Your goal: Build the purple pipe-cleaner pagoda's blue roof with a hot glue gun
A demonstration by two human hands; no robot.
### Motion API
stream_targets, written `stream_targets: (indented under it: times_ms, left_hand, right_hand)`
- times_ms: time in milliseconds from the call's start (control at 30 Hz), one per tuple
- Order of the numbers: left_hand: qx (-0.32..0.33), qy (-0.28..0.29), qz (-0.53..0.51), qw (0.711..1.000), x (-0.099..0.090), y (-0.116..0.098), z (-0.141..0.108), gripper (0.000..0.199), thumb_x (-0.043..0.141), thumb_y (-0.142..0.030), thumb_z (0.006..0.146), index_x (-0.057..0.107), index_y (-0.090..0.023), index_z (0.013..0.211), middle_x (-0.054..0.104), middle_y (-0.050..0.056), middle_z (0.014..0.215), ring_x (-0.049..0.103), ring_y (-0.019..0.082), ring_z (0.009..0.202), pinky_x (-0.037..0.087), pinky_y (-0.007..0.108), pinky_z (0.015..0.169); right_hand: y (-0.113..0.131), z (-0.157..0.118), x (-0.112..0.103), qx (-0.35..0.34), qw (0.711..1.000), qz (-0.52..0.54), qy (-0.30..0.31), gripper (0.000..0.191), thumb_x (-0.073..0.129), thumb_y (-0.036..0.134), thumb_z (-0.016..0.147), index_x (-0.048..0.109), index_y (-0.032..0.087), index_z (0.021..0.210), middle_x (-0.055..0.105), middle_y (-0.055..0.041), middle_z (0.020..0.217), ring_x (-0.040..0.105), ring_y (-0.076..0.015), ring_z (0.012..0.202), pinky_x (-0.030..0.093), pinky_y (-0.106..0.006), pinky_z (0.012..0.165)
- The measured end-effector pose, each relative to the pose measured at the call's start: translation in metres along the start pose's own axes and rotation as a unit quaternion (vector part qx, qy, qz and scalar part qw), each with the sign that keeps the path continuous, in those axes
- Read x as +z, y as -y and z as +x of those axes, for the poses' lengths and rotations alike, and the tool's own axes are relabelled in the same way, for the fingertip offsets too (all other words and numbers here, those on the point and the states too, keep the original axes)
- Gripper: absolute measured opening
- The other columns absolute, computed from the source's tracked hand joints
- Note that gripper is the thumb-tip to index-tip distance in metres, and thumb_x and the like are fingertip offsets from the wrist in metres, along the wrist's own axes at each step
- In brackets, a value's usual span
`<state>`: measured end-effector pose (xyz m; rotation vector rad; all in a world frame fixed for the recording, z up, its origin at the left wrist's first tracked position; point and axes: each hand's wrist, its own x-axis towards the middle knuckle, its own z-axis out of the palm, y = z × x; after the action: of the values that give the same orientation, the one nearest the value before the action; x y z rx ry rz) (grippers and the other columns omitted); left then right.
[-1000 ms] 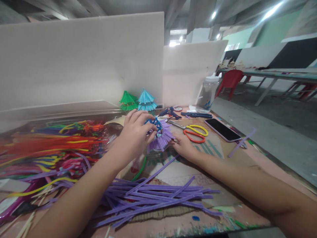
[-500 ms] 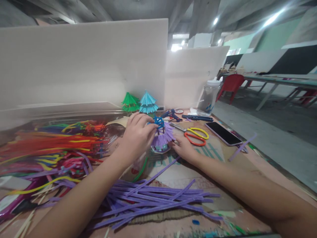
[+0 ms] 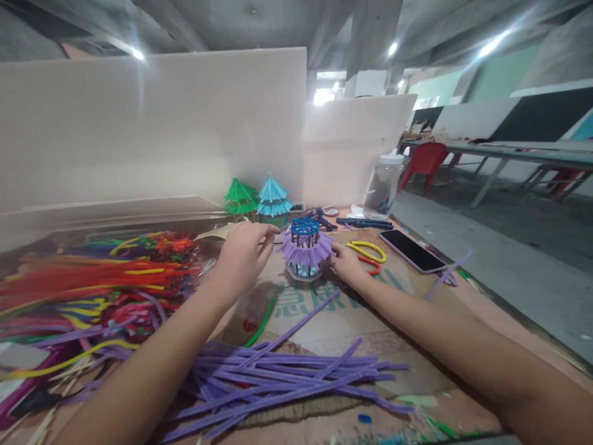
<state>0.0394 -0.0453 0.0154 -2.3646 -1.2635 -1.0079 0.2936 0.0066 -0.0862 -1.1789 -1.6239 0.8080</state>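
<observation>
A small pavilion-like model [image 3: 306,250] stands upright on the cardboard, with a purple pipe-cleaner skirt, a blue ring on top and a pale base. My right hand [image 3: 345,262] pinches the right edge of its skirt. To its left, my left hand [image 3: 245,253] is raised beside the model, fingers pointing right and slightly apart, with nothing visible between them. Long purple pipe cleaners [image 3: 287,371] lie in a loose pile in front. Scissors with yellow and red handles [image 3: 368,252] rest behind my right hand.
Green [image 3: 239,196] and light blue [image 3: 273,194] tiered roof models stand at the back. Colourful pipe cleaners [image 3: 92,269] cover the left side. A phone [image 3: 412,250], a dark cutter [image 3: 364,222] and a clear bottle [image 3: 384,188] are at the right. A white board [image 3: 152,130] stands behind.
My left hand has moved left, off the model's top, uncovering the blue ring. The model now stands more upright, with my right hand still at its right edge. The view has shifted slightly.
</observation>
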Motion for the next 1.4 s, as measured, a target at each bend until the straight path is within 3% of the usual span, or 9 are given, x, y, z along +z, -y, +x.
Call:
stream_targets:
  times_ms: [200,367,500,633,733,833,967,1200,1400]
  left_hand:
    - [-0.02,0.042,-0.012,0.999,0.0,-0.002,0.001,0.03,0.042,-0.019,0.094,0.071,-0.017,0.103,0.076,0.008,0.1,0.067,0.026,0.095,0.048,0.039,0.087]
    - [-0.107,0.062,-0.028,0.992,0.002,-0.003,0.001,0.034,0.037,-0.026,0.099,0.064,-0.016,0.117,0.075,0.011,0.105,0.068,0.025,0.095,0.048,0.034,0.081]
    - [-0.125,0.094,-0.045,0.987,0.008,-0.002,-0.001,0.029,0.048,-0.039,0.098,0.07,-0.02,0.102,0.076,0.006,0.092,0.068,0.023,0.084,0.043,0.03,0.071]
    - [-0.129,0.105,-0.046,0.985,0.015,0.001,-0.004,0.034,0.052,-0.046,0.095,0.072,-0.02,0.086,0.074,0.004,0.079,0.063,0.02,0.071,0.038,0.028,0.063]
    - [-0.131,0.09,-0.09,0.983,0.022,0.003,-0.006,0.032,0.055,-0.046,0.093,0.075,-0.02,0.091,0.074,0.003,0.081,0.062,0.018,0.07,0.041,0.027,0.066]
    - [-0.103,0.061,-0.154,0.981,0.03,0.004,-0.008,0.03,0.058,-0.043,0.092,0.076,-0.021,0.103,0.075,0.005,0.094,0.064,0.02,0.084,0.047,0.03,0.08]
    - [-0.094,0.048,-0.191,0.976,0.037,0.004,-0.01,0.025,0.061,-0.039,0.09,0.076,-0.02,0.096,0.073,0.007,0.099,0.064,0.022,0.095,0.048,0.033,0.09]
    - [-0.123,0.033,-0.218,0.968,0.029,0.004,-0.006,0.02,0.057,-0.033,0.09,0.073,-0.02,0.089,0.074,0.005,0.094,0.064,0.02,0.091,0.048,0.031,0.085]
    - [-0.204,-0.024,-0.325,0.923,0.021,0.019,-0.001,0.029,0.056,-0.045,0.092,0.066,-0.018,0.085,0.068,0.001,0.072,0.062,0.015,0.069,0.045,0.026,0.067]
  right_hand:
    - [-0.007,0.002,0.002,0.018,1.0,0.013,-0.003,0.025,0.051,0.018,0.064,0.064,0.018,0.086,0.071,-0.0022,0.08,0.064,-0.0189,0.072,0.053,-0.028,0.064]
    - [-0.01,0.003,0.004,0.018,1.0,0.011,-0.004,0.026,0.052,0.015,0.064,0.066,0.018,0.086,0.072,-0.0029,0.083,0.066,-0.021,0.08,0.054,-0.03,0.069]
    - [-0.007,0.002,0.005,0.014,1.0,0.014,0.003,0.031,0.052,0.012,0.065,0.068,0.019,0.091,0.074,-0.0028,0.09,0.068,-0.0212,0.086,0.055,-0.032,0.076]
    - [-0.009,0.002,0.006,0.017,1.0,0.008,-0.003,0.031,0.051,0.013,0.066,0.067,0.018,0.092,0.074,-0.0033,0.09,0.067,-0.0212,0.083,0.055,-0.031,0.073]
    - [-0.01,0.002,0.005,0.013,1.0,-0.001,-0.011,0.032,0.051,0.014,0.066,0.067,0.017,0.094,0.074,-0.0043,0.092,0.067,-0.0219,0.084,0.054,-0.031,0.072]
    - [-0.005,-0.001,0.003,-0.001,1.0,-0.012,-0.011,0.03,0.053,0.017,0.07,0.069,0.016,0.096,0.074,-0.0046,0.092,0.067,-0.0216,0.084,0.053,-0.031,0.073]
    - [0.006,-0.009,0.004,-0.033,0.999,-0.037,-0.008,0.021,0.054,0.022,0.077,0.07,0.016,0.09,0.073,-0.0038,0.087,0.065,-0.0209,0.083,0.051,-0.03,0.076]
    - [0.004,-0.011,0.007,-0.054,0.997,-0.052,-0.004,0.022,0.053,0.021,0.079,0.071,0.016,0.09,0.074,-0.0036,0.085,0.067,-0.0203,0.081,0.053,-0.03,0.076]
    - [-0.013,0.005,0.002,-0.055,0.997,-0.043,-0.02,0.035,0.054,0.014,0.074,0.071,0.017,0.104,0.077,-0.0068,0.095,0.07,-0.0241,0.09,0.056,-0.037,0.084]
